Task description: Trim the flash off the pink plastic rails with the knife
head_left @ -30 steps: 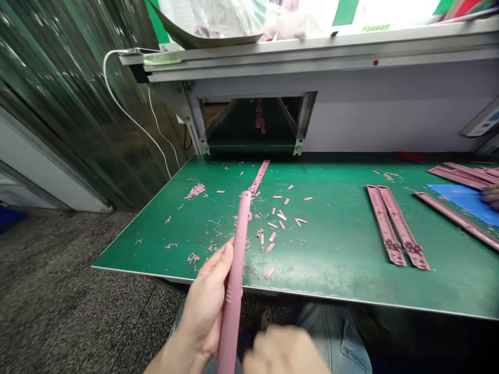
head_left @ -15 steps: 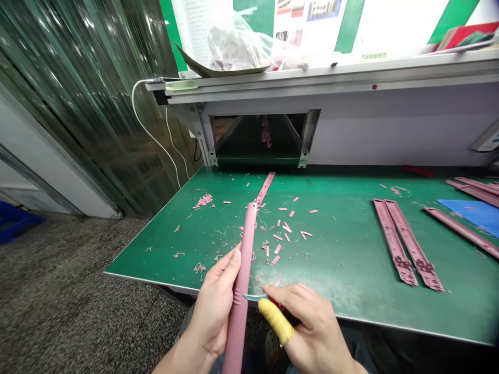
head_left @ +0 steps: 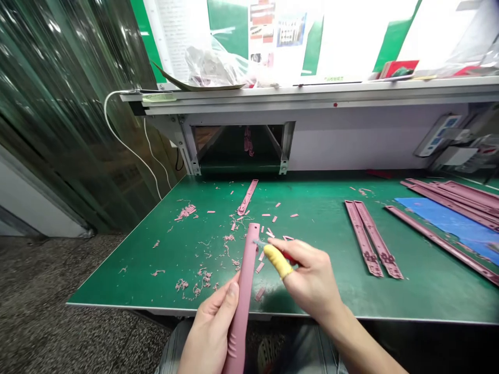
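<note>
A long pink plastic strip (head_left: 246,280) points away from me over the table's front edge, gripped around its lower half by my left hand (head_left: 216,322). My right hand (head_left: 307,275) is closed on a small knife with a red handle; a yellow finger cot (head_left: 278,261) covers the thumb. The knife's blade (head_left: 259,242) meets the strip's right edge near its far end. Most of the handle is hidden in my fingers. Small pink offcuts (head_left: 260,267) and curled shavings (head_left: 206,278) lie scattered on the green table around the strip.
Another pink strip (head_left: 248,197) lies beyond my hands, before a conveyor opening (head_left: 241,169). Two more strips (head_left: 364,239) lie side by side at right, with further ones around a blue sheet (head_left: 436,218). A shelf (head_left: 304,97) with plastic bags runs above the table.
My right hand has moved the knife away from me, from the strip's ridged middle up to its far end. The strip's far end sits lower in view, and the view has turned right.
</note>
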The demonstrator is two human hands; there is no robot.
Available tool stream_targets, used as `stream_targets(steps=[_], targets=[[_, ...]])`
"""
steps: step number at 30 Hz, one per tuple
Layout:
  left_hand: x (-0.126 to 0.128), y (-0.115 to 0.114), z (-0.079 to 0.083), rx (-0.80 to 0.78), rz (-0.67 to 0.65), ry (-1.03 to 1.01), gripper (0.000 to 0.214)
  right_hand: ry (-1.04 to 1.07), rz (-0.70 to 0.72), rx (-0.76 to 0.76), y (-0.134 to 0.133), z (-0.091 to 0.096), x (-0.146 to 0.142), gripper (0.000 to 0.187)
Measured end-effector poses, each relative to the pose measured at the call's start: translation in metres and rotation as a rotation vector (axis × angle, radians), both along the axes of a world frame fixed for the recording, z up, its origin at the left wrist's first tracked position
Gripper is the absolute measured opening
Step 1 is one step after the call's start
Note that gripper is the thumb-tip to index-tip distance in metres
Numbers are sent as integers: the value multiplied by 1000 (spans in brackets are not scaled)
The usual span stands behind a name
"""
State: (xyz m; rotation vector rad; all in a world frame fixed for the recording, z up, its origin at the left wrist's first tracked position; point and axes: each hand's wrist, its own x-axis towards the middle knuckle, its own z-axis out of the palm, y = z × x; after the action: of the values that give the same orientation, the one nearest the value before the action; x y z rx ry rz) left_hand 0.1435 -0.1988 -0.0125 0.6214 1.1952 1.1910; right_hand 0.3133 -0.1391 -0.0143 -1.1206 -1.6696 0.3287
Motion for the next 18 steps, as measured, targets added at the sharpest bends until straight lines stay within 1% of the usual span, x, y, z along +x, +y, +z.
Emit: stream_targets(steps=[3,5,6,7,9,12,14,16,18], targets=[[-2,-5,-6,-56,-43,-144,48,129,-44,-9,13,7,11,24],[-4,-6,-10,-47,-67,-202,56,172,0,-72,14,8,15,29],[-6,-6,-12,-36,-79,-182,59,155,36,-114,13,7,15,31],[-8,-4,-14,-25,-86,-137,60,117,78,-155,10,5,15,32],[-12,-1,-18,-24,-81,-31,56,17,168,-207,3,-1,9,32],[-13,5,-23,-17,-69,1,52,-124,245,-203,-4,-11,-4,36],[-12,5,-25,-22,-60,-48,56,-222,226,-168,-2,-15,-13,45],[-10,4,-28,-41,-24,-119,62,-326,182,-122,4,-15,-19,54],[-9,2,-30,-67,-6,-186,60,-452,141,-83,11,-14,-22,57]])
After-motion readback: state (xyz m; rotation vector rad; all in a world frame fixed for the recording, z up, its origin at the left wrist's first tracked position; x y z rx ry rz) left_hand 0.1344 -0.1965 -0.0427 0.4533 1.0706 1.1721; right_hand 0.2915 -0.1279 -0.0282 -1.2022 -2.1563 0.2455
